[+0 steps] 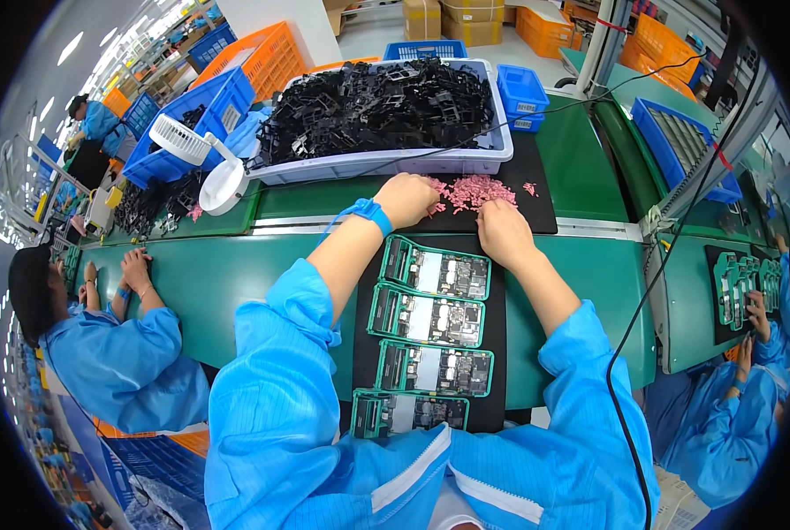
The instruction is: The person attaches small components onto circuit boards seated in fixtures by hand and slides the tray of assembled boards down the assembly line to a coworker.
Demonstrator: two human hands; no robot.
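A heap of small pink pieces (479,193) lies on a black mat in front of me. My left hand (406,201), with a blue band round its wrist, is closed at the heap's left end, its fingertips down among the pieces. Fingers curled together, my right hand (505,233) touches the heap's near edge. Whatever either hand pinches is too small or hidden to make out. Between my forearms, several green-framed phone housings with circuit boards (452,320) lie in a column on a black mat (494,402), running toward my body.
Beyond the heap stands a pale bin (386,164) full of black plastic parts (377,102). A white fan (224,184) is at its left, a small blue box (520,93) at its right. A black cable (629,353) hangs down on the right. Co-workers sit on both sides.
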